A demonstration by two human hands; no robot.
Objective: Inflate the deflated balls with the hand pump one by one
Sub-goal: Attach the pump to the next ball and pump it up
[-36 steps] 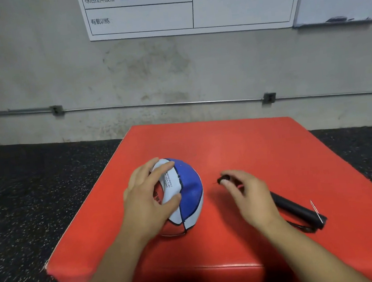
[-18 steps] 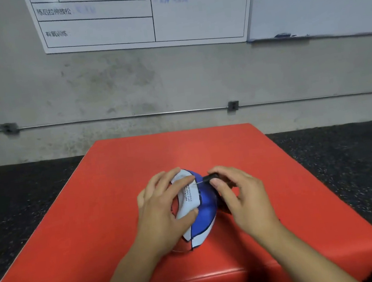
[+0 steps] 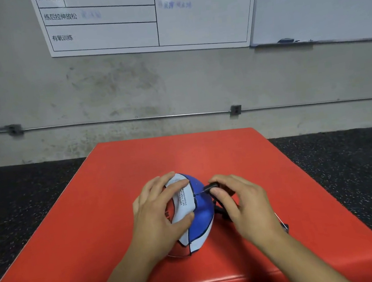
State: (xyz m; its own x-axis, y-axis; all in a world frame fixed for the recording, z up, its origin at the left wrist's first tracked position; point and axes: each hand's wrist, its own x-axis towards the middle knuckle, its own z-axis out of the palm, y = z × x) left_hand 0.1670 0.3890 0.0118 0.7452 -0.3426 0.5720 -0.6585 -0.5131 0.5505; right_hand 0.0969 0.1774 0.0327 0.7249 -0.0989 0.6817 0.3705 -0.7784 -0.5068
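Both hands busy: left hand (image 3: pixel 159 216) grips ball (image 3: pixel 200 211), right hand (image 3: pixel 247 206) pinches pump (image 3: pixel 211 186).

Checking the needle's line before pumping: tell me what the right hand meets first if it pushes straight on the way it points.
The right hand points left, holding the pump tip. Its needle already sits at the deflated ball, which the left hand grips. Pushing on would probably drive into the ball; how deep the needle is cannot be told.

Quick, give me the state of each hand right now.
Left hand: closed round the ball, holding it on the red block.
Right hand: pinching the pump, needle at the ball.
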